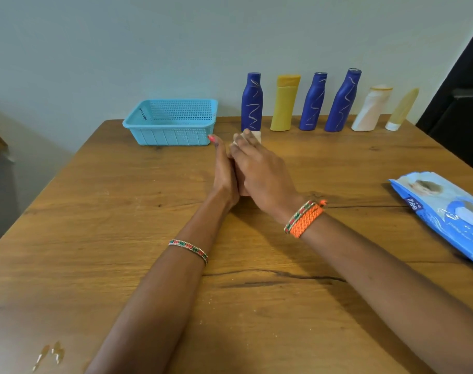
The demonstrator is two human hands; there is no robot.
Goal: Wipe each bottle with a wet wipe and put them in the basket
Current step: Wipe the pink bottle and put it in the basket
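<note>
Both hands are meeting near the middle of the brown wooden desk (122, 211), pressed around a small pale object (254, 136) whose whitish tip is peeking out beyond the fingertips; whether it is a bottle, a wipe or both cannot be told. The left hand (224, 171) is standing edge-on with its fingers (216, 144) stretched straight along the object's side, a red-painted nail showing at the tip. The right hand (259, 171) is lying over the top, its fingers (243, 147) curling around the object and gripping it.

The light-blue perforated plastic basket (170, 121) is sitting at the far edge of the desk, just left of the hands. To its right, a row of bottles is standing along the pale wall (122, 49): a dark-blue bottle with scribbled lines (252, 102), a yellow flat-capped bottle (285, 103), a second dark-blue bottle (313, 102), a third dark-blue bottle (342, 101), a white and peach bottle (371, 109), and a pale-yellow tube resting on its white cap (401, 110).

A blue soft pack of wet wipes (445, 211) is lying flat near the right edge of the desk, well apart from the hands. Beaded bracelets are circling both wrists, with a braided orange band (306, 220) on the right one.
</note>
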